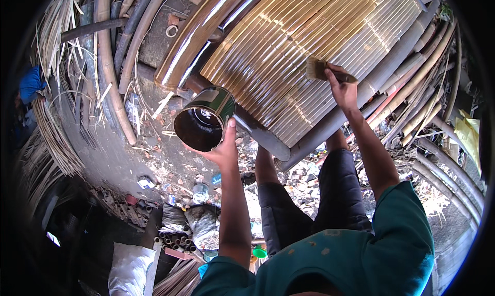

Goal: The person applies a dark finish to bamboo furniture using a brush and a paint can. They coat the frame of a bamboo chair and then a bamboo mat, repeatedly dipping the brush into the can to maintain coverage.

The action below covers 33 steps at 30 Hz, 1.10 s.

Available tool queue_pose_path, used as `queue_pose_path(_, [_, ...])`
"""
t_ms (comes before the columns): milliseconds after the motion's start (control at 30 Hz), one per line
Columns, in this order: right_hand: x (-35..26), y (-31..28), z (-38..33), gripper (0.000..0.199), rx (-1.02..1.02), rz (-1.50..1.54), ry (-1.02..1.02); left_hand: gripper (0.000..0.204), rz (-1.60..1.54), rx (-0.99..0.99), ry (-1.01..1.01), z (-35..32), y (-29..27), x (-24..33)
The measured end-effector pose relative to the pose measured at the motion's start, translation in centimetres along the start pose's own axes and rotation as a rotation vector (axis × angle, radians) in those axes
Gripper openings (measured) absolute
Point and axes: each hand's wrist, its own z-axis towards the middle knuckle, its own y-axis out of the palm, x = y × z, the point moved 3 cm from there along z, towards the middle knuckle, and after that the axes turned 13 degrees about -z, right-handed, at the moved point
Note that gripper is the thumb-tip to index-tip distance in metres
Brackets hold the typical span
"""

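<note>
My left hand [220,147] is wrapped round a green paint can [225,101], tilted so its dark, wet inside faces me. In my right hand [342,85] is a flat paintbrush [316,69], gripped by its handle. The pale bristles rest on or just over a slatted bamboo panel [289,64]; I cannot tell whether they touch. Much of the panel has a glossy golden-brown look, while the slats toward its right side are paler and greyer. A thick bamboo pole [330,133] frames its near right edge.
Glossy brown bamboo poles [198,33] lie along the panel's left side. Long bamboo poles [105,64] and split strips [54,136] stand at the left. More poles [423,79] are stacked at right. Rubble and litter [201,193] cover the ground. A white sack [131,269] lies lower left.
</note>
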Motion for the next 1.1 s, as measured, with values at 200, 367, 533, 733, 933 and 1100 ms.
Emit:
queue_pose_path(200, [0.5, 4.5, -10.6, 0.027, -0.824, -0.381, -0.014, 0.128, 0.008, 0.001, -0.059, 0.0, -0.1, 0.1])
queue_pose_path(367, [0.6, 5.3, -10.5, 0.022, -0.179, 0.06, -0.068, 0.13, 0.033, 0.0, -0.008, -0.9, -2.1, -0.5])
queue_pose_path(533, [-4.7, 9.3, -10.3, 0.02, -0.929, -0.263, -0.141, 0.133, -0.025, 0.074, -0.036, -0.6, -3.0, -0.7])
queue_pose_path(733, [-9.5, 16.3, -7.4, 0.018, -0.855, -0.106, -0.655, 0.129, 0.035, 0.191, -0.032, -1.1, -4.9, 0.0])
queue_pose_path(933, [-6.8, 12.5, -13.9, 0.019, -1.411, -0.467, -0.76, 0.124, -0.107, 0.328, -0.06, -2.4, -8.8, 0.8])
queue_pose_path(1100, [-8.4, 16.3, -14.7, 0.014, -1.358, -0.469, -0.878, 0.126, 0.047, 0.428, 0.03, -4.1, -13.3, -0.1])
